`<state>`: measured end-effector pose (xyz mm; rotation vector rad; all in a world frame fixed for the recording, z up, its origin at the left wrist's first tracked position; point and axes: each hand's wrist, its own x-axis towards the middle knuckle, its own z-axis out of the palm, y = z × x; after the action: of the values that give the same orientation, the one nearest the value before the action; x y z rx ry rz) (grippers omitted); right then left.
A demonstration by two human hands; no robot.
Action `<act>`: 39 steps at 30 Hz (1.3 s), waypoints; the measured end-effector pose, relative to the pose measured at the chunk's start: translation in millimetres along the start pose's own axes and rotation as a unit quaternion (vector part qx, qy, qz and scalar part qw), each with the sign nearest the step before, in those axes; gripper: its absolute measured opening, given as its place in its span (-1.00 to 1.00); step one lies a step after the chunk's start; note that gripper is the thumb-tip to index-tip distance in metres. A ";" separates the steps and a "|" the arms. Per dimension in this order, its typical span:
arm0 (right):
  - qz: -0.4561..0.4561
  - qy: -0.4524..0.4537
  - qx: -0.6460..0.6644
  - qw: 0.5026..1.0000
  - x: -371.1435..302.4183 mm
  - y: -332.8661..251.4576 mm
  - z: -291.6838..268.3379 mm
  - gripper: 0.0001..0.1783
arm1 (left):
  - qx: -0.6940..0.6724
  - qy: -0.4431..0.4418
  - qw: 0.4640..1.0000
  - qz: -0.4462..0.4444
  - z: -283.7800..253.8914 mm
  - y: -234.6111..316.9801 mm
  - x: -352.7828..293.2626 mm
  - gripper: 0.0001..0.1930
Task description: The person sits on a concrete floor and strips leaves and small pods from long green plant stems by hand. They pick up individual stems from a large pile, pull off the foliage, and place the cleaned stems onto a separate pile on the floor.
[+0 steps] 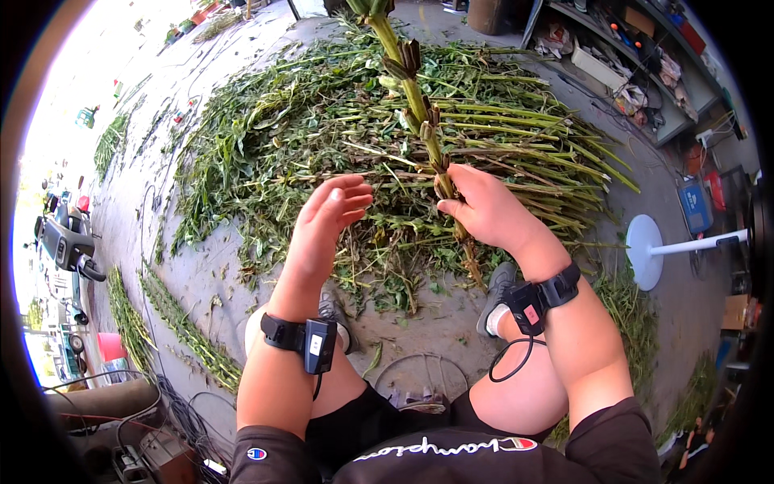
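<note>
My right hand (488, 208) grips an upright sesame stalk (417, 97) near its lower part, thumb and fingers closed round it. Brown and green pods cling along the stem, which rises past the top edge of the view and ends low near my right shoe. To the left of it, my left hand (332, 211) is raised with loosely bent fingers, apart from the stalk and holding nothing. Beneath and beyond both hands spreads a broad pile of cut stalks (298, 121) with wilted leaves; their bare stem ends point right.
Loose stalks (189, 331) lie on the concrete floor at the left, near tangled cables (173, 411) and a pink bucket (111, 347). A scooter (68, 246) stands farther left. At the right are a white round-based stand (643, 252) and a cluttered shelf (701, 93).
</note>
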<state>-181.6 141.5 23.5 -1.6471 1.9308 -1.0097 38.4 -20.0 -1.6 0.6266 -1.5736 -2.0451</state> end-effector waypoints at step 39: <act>0.271 -0.349 -0.305 0.844 -99.3 63.4 -19.7 -0.66 | -0.264 0.059 0.958 -0.100 -21.7 15.7 -18.4 -0.61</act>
<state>-216.2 245.0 -25.0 -1.3046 2.0476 0.4365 67.8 -28.3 9.8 0.7017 -0.8622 -2.3914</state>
